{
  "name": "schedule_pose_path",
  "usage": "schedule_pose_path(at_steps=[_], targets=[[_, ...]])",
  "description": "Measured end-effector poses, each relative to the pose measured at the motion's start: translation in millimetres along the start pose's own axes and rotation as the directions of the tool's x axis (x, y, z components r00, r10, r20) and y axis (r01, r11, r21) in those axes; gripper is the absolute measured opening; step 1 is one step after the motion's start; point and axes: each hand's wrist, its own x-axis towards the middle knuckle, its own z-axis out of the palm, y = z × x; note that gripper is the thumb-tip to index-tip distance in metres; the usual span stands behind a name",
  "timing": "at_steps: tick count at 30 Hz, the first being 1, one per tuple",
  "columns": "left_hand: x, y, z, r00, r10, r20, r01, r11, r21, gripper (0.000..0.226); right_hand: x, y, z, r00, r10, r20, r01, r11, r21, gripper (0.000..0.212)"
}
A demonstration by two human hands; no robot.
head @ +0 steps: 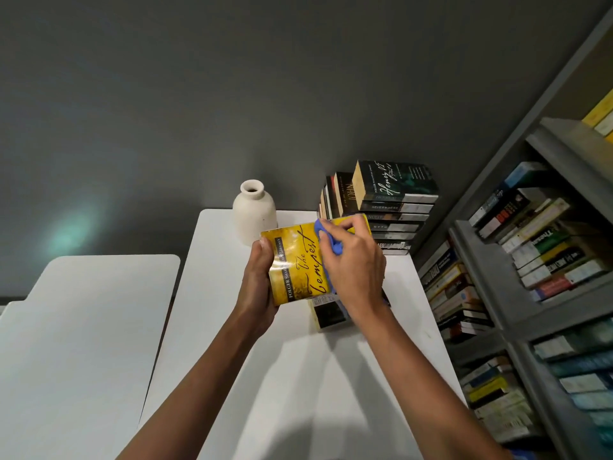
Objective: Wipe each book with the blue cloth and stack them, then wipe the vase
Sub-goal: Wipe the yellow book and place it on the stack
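My left hand [258, 277] grips a yellow paperback [295, 263] by its left edge and holds it above the white table [298, 376]. My right hand [353, 260] grips the blue cloth [326, 239] and presses it on the book's cover. Beneath the book lies another book [328, 315], partly hidden by my right hand. A tall stack of dark books [394, 210] stands at the table's back right, with several upright books [335, 197] leaning beside it. The cream vase [253, 212] stands at the back of the table, just behind the yellow book.
A grey bookshelf [491, 247] packed with books runs along the right side, close to the table's edge. A second white table [83, 327] sits to the left across a narrow gap. A grey wall closes off the back.
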Motion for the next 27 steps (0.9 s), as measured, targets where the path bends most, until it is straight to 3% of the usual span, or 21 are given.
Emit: schedule_pose_path(at_steps=[5, 11, 17, 23, 27], targets=[[1.6, -3.3, -5.6, 0.999, 0.038, -0.002, -0.038, 0.999, 0.002, 0.060, -24.8, -22.8, 9.0, 0.969, -0.210, 0.130, 0.211, 0.977, 0.006, 0.024], [0.5, -5.6, -1.3, 0.996, 0.081, -0.023, -0.079, 0.996, 0.048, 0.042, -0.2, 7.9, -1.9, 0.998, 0.043, 0.041, -0.042, 0.998, -0.044, 0.024], [4.2, -6.0, 2.1, 0.995, 0.100, -0.009, -0.099, 0.994, 0.055, 0.044, -21.0, -31.3, 11.5, 0.978, -0.180, 0.106, 0.181, 0.983, -0.005, 0.023], [4.9, -3.2, -0.9, 0.992, 0.121, -0.041, -0.117, 0.989, 0.089, 0.028, 3.5, 21.7, -4.2, 0.992, 0.123, 0.017, -0.122, 0.990, -0.065, 0.025], [6.5, -4.0, 2.6, 0.994, 0.111, -0.023, -0.110, 0.993, 0.051, 0.030, -14.3, -20.2, 10.0, 0.996, -0.071, 0.049, 0.073, 0.997, -0.025, 0.024]])
